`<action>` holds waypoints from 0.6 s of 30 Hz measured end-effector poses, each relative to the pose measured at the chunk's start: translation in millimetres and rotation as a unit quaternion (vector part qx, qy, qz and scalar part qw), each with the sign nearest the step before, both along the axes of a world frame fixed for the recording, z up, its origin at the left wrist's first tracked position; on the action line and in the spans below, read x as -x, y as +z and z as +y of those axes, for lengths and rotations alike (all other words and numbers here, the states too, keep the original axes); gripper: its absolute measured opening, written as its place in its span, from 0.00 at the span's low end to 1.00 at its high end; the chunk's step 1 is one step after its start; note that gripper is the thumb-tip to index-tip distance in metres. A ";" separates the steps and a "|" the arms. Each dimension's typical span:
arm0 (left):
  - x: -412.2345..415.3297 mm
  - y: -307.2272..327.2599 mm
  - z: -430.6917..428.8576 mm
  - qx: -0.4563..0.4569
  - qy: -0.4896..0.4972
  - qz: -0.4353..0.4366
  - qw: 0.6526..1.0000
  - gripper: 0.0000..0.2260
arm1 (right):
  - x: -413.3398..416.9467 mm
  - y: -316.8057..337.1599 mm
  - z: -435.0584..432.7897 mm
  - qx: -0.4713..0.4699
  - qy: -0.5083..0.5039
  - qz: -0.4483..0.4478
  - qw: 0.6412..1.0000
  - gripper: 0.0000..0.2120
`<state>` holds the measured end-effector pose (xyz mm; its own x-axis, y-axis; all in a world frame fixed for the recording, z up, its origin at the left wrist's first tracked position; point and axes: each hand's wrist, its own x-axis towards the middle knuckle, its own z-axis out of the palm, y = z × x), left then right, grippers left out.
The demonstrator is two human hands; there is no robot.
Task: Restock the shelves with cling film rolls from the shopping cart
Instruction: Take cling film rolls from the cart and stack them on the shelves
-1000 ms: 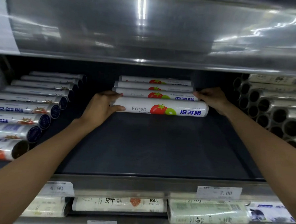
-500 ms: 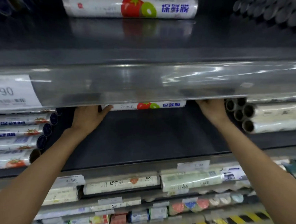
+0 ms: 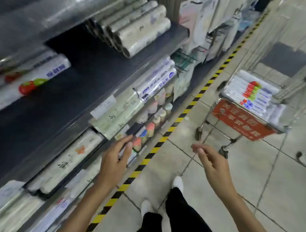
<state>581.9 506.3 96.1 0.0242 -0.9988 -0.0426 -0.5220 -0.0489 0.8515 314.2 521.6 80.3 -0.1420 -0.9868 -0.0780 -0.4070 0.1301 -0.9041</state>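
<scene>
Now the right grip [image 3: 212,159] and left grip [image 3: 114,158] hang empty, fingers loose. Rolls [image 3: 251,92] lie in the cart [image 3: 244,120], ahead and slightly right of the nearer right grip, long axes crosswise to its reach.

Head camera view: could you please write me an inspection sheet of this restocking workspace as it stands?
Surface: dark shelf, a wide bare stretch in the middle.
Job's things: cling film rolls lie at the shelf's left; more rolls are piled in the shopping cart.
Clutter: plain grey rolls stacked at the shelf's right.
Grippers: left hand open, in front of the lower shelves, holding nothing; right hand loosely curled, holding nothing.
Cables: nothing seen.
Surroundings: tiled floor, yellow-black tape along the shelving.
</scene>
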 end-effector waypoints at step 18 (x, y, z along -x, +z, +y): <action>322.7 -49.0 -160.6 0.076 -0.301 -0.104 0.945 0.24 | 295.7 -37.7 -7.8 0.011 -0.196 0.120 0.973 0.24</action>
